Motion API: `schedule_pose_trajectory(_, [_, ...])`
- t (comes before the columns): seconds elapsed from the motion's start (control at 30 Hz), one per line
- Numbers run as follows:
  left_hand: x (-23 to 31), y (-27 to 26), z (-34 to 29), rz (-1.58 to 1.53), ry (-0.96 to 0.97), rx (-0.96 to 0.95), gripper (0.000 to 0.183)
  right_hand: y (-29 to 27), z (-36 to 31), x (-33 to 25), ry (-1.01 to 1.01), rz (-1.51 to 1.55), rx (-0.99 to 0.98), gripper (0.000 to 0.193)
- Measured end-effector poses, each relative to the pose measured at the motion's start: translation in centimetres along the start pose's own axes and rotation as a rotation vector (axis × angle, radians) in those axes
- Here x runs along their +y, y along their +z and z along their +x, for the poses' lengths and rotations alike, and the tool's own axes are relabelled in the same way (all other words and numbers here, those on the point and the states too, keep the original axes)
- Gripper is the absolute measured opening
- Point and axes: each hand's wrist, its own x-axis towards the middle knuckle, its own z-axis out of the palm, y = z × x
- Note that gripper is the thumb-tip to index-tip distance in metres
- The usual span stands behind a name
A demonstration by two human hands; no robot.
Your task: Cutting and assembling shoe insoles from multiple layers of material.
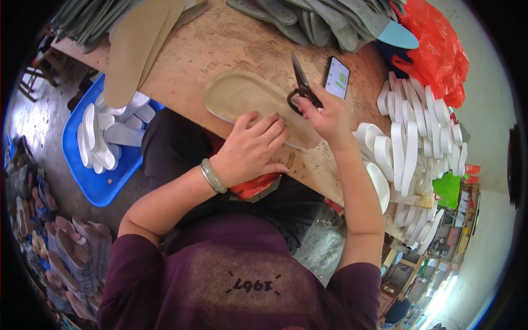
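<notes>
A tan shoe sole (228, 91) with a raised rim lies on the table near its front edge. My left hand (254, 144) rests flat over the sole's near edge, fingers outstretched, with nothing gripped. Black scissors (300, 74) are in my right hand (328, 114), which is closed around their handles above the sole's right end. Their blades point up and away, and look closed together. A bangle circles my left wrist.
A phone (336, 77) lies just beyond my right hand. Stacked white soles (404, 154) line the right side; grey soles (313, 22) and tan insole sheets (132, 49) lie at the back. White pieces fill a blue tray (102, 195) at left. A red bag (434, 44) sits far right.
</notes>
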Motion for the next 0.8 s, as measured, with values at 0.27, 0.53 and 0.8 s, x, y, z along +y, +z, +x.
schedule_pose_trajectory(0.27, [0.0,0.2,0.2,-0.023,-0.004,0.012,0.070,2.0,0.1,-0.7,-0.110,0.100,0.138,0.029])
schedule_pose_trajectory(0.53, [-0.2,0.6,0.0,-0.025,-0.017,0.019,0.070,2.2,0.3,-1.5,-0.152,0.047,0.079,0.027])
schedule_pose_trajectory(0.8, [-0.2,0.5,-0.2,-0.033,-0.017,0.018,0.069,1.8,-0.9,-0.9,-0.010,0.081,0.095,0.029])
